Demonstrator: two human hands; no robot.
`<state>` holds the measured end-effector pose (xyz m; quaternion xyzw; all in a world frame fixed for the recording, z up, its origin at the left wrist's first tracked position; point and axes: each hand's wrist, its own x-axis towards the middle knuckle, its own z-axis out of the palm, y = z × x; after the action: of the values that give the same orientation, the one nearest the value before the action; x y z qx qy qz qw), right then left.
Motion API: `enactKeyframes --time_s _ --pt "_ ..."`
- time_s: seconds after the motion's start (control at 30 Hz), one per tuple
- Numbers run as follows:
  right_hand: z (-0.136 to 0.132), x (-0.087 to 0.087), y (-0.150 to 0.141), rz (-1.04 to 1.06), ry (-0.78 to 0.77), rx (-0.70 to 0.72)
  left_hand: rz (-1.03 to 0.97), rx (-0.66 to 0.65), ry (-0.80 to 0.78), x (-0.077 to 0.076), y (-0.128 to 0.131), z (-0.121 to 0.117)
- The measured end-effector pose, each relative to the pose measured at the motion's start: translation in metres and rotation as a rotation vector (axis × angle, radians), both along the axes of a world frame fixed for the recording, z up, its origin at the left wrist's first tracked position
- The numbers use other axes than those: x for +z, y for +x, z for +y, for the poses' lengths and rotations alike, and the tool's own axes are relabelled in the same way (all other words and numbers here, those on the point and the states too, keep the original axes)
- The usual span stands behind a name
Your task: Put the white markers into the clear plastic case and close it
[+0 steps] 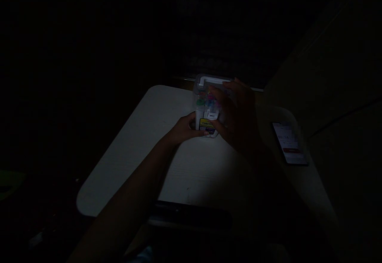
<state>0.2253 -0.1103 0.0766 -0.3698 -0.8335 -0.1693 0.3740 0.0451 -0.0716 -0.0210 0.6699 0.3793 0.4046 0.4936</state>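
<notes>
A small white plastic storage box (197, 120) with a clear lid, a white carry handle and a yellow-and-dark label stands on the far part of a white table. Colourful items, one of them green, show through the lid. My left hand (185, 129) grips the box low on its left side, thumb across the front below the label. Over the right side curves my right hand (238, 108), fingers on the lid and thumb close by the white front latch (213, 116). This hand is in deep shadow and covers much of the lid.
The white table (134, 147) has rounded corners and a dark strip (191, 211) along its near edge. A phone (289, 143) with a lit timer screen lies on the right. Darkness hides most of the surroundings; something green (12, 181) shows at far left.
</notes>
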Motion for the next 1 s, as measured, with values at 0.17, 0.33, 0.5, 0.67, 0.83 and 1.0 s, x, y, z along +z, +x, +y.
enactKeyframes --time_s 0.17,0.33,0.5,0.67,0.83,1.0 --pt "0.0042 -0.0010 0.0072 0.011 0.001 0.071 0.021 -0.003 0.012 0.0057 0.0002 -0.0025" --pt "0.0045 0.0012 0.0103 0.069 -0.029 0.098 0.025 0.017 -0.014 0.0101 0.0012 -0.0059" --pt "0.0005 0.0039 0.0067 0.113 0.017 0.077 0.025 0.005 -0.021 0.0076 0.0003 -0.0040" --pt "0.0022 0.0012 0.0057 0.148 0.052 0.096 0.013 0.003 -0.026 0.0067 0.0002 -0.0035" --pt "0.0014 -0.0004 0.0051 0.184 0.014 0.075 0.006 -0.009 -0.056 0.0081 0.0008 -0.0049" --pt "-0.0014 0.0001 0.0031 0.207 -0.028 0.052 0.004 0.016 -0.054 0.0063 0.0008 -0.0050"
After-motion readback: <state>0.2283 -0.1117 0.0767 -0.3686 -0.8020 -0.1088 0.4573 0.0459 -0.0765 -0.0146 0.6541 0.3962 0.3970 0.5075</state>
